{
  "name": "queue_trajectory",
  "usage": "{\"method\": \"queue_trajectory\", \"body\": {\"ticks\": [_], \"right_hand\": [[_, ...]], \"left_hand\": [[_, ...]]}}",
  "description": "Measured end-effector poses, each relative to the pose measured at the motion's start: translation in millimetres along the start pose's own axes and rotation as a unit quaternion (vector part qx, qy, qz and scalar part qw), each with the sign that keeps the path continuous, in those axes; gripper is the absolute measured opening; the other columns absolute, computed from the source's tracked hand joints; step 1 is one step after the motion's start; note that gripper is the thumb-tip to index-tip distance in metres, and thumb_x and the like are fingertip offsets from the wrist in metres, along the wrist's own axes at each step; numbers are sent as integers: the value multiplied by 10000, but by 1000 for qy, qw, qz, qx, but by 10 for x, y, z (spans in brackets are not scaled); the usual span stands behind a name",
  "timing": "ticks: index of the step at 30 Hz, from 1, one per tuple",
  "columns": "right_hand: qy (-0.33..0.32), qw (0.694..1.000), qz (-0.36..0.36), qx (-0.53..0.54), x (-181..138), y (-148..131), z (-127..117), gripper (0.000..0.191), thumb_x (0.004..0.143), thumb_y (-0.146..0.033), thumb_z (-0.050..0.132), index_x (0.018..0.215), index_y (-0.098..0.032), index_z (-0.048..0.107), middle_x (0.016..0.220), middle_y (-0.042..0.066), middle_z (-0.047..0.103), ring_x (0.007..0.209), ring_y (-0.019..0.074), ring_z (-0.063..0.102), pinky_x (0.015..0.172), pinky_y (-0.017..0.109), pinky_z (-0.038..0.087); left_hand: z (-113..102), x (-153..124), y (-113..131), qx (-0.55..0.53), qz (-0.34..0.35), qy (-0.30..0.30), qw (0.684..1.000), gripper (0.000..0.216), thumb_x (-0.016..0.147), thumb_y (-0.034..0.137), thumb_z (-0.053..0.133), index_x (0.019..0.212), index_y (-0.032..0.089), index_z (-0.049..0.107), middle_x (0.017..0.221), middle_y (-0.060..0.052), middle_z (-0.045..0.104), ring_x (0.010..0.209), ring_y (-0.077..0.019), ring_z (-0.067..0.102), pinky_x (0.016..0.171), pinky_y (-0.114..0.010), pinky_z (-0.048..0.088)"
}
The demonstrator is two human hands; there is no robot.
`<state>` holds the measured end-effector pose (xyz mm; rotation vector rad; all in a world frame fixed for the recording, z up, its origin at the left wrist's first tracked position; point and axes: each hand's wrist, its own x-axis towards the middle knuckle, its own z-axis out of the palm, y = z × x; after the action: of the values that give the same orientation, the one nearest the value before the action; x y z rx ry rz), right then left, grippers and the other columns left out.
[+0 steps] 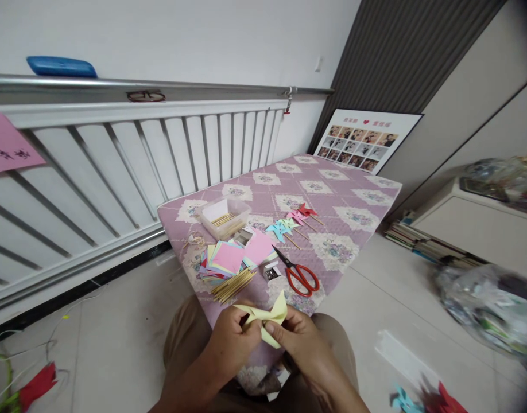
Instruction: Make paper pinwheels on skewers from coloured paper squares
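Observation:
A partly folded pale yellow paper piece (267, 316) is held over my lap, just in front of the near edge of a low table covered in purple flowered cloth (353, 198). My left hand (232, 343) pinches its left side. My right hand (298, 338) grips its right side, fingers curled round it. Just beyond my hands lie a bundle of wooden sticks (233, 285), a stack of coloured paper squares (229, 258) and red-handled scissors (300, 275).
Finished paper pinwheels (289, 223) on sticks lie mid-table beside a clear plastic box (223, 218). A white radiator (117, 166) runs along the left wall. A photo board (364, 140) leans at the back. Books (418, 241), a plastic bag (491, 304) and paper scraps sit on the right floor.

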<state>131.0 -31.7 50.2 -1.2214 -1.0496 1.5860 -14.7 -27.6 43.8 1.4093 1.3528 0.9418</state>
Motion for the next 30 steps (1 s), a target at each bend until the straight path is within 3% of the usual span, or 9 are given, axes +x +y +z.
{"method": "queue_trajectory", "body": {"ticks": [5,16,30], "right_hand": [[-10,998,4,55,26,57,7,376,616,-436,820,880,-176,753,785,30,744,653,141,599,640,248,454],[-23,996,25,88,103,137,-20,343,596,-423,844,815,-178,747,684,-2,721,578,100,560,589,212,407],[-41,989,53,132,122,156,29,361,591,-397,852,844,-158,754,744,34,755,588,122,595,593,231,412]], "left_hand": [[-2,1,34,-9,-25,-4,1000,202,712,154,488,786,152,676,746,-46,696,692,-169,613,642,-232,447],[19,38,-116,80,43,31,995,122,693,117,464,666,174,568,643,-12,575,623,-139,535,601,-232,395],[21,44,-67,80,17,38,996,178,676,108,477,708,164,643,699,-36,683,640,-154,594,599,-235,421]]}}
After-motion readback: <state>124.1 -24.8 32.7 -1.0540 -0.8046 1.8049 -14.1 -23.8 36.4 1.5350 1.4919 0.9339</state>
